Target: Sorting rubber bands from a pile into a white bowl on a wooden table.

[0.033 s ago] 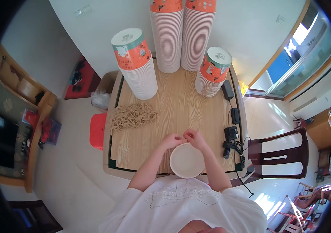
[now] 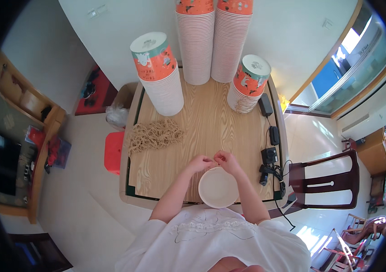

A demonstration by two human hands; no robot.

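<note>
A round white paper tub (image 2: 218, 188) lies at the table's near edge, in front of my body, with its open mouth turned up to me. At its far rim my left hand (image 2: 201, 163) and my right hand (image 2: 227, 162) come close together, fingers closed in a pinch. Whatever sits between the fingertips is too small to make out. Left of the hands is a tangled heap of tan twisted-cord loops (image 2: 156, 136). Farther back stand nested stacks of upside-down tubs: an orange and green stack at left (image 2: 161, 81) and a shorter stack at right (image 2: 250, 86).
Two tall tub stacks (image 2: 196, 50) rise at the table's back against the wall. Black power adapters and a coiled cable (image 2: 274, 170) line the right edge of the wooden table (image 2: 202, 122). A dark wooden chair (image 2: 326, 179) stands at right, a red stool (image 2: 114, 153) at left.
</note>
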